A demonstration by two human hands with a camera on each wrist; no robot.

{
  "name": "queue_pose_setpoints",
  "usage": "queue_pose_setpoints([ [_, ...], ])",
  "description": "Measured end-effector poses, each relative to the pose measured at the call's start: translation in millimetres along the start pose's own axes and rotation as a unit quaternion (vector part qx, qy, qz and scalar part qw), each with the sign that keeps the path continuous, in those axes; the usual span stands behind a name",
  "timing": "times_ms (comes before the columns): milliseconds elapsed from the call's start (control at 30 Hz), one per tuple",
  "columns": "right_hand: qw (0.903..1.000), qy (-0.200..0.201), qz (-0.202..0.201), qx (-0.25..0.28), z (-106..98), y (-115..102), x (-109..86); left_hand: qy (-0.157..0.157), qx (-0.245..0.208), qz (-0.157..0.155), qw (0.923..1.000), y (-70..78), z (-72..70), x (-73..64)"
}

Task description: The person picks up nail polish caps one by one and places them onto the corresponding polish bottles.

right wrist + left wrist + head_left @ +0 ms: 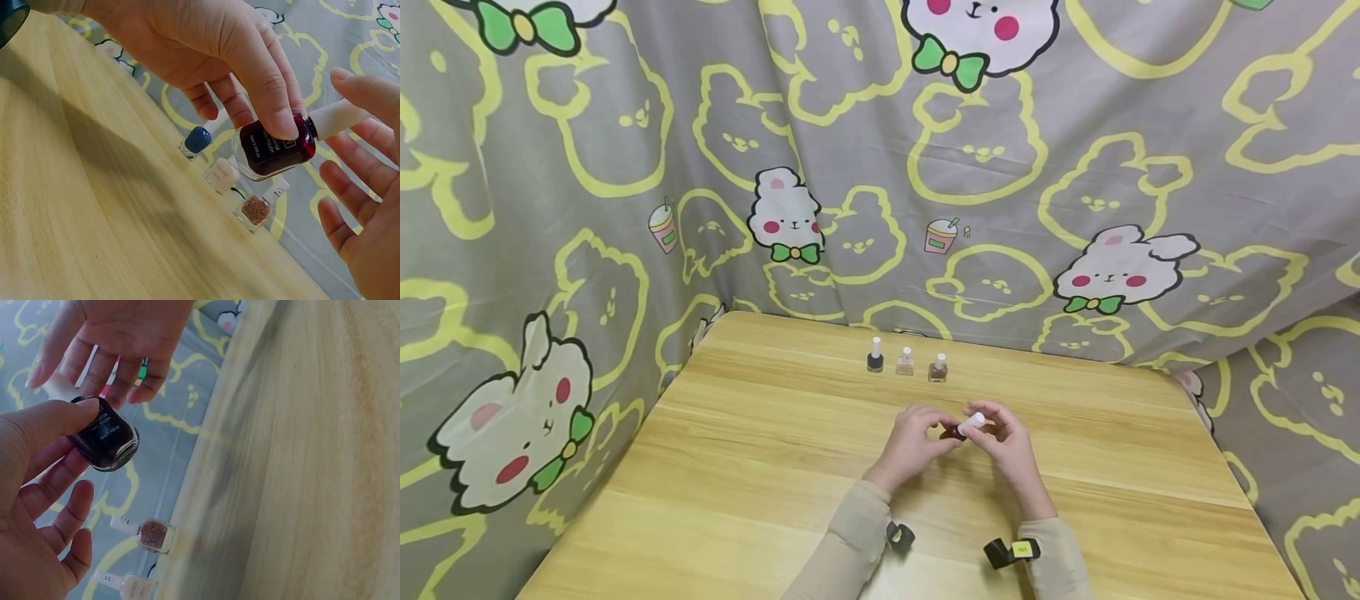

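Observation:
My left hand (912,443) pinches a nail polish bottle (275,147) filled with dark red polish, thumb over its printed front. The bottle is tilted above the table, its white cap (337,120) pointing toward my right hand (1009,442). Around that cap the right hand's fingers are spread; in the right wrist view the thumb stands apart from it. Farther back stand three more bottles in a row: dark blue polish (875,362), pale pink polish (905,365) and brownish glitter polish (937,371), all with white caps.
The wooden table (737,467) runs back to a grey curtain (865,150) printed with yellow outlines and white rabbits. Another curtain side hangs along the left. Black camera mounts (1000,553) sit at both wrists.

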State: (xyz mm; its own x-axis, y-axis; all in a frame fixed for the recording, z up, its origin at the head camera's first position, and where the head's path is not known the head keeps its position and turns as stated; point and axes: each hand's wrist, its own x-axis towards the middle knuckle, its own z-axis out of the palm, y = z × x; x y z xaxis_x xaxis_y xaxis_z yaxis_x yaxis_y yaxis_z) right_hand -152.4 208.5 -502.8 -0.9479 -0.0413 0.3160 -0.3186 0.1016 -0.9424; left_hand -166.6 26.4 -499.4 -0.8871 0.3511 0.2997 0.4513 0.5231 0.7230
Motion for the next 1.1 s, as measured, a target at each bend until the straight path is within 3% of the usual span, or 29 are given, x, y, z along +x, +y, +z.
queue_pose_setpoints([
  [167,0.9992,-0.034,-0.021,0.01,-4.4,3.2,-0.2,0.002,-0.005,-0.006,1.0,-1.9,-0.5,0.7],
  [400,0.9984,-0.043,0.023,0.028,-6.8,1.5,-1.5,0.003,-0.006,-0.006,1.0,-4.2,0.5,1.4],
  [800,0.9984,0.007,0.054,0.015,-5.2,-2.0,-1.8,-0.004,-0.01,0.011,0.9999,-2.4,0.8,0.7],
  [1100,0.9965,0.058,0.056,-0.024,0.6,-4.9,-0.6,-0.012,-0.001,0.013,0.9998,3.2,1.1,-0.8],
])
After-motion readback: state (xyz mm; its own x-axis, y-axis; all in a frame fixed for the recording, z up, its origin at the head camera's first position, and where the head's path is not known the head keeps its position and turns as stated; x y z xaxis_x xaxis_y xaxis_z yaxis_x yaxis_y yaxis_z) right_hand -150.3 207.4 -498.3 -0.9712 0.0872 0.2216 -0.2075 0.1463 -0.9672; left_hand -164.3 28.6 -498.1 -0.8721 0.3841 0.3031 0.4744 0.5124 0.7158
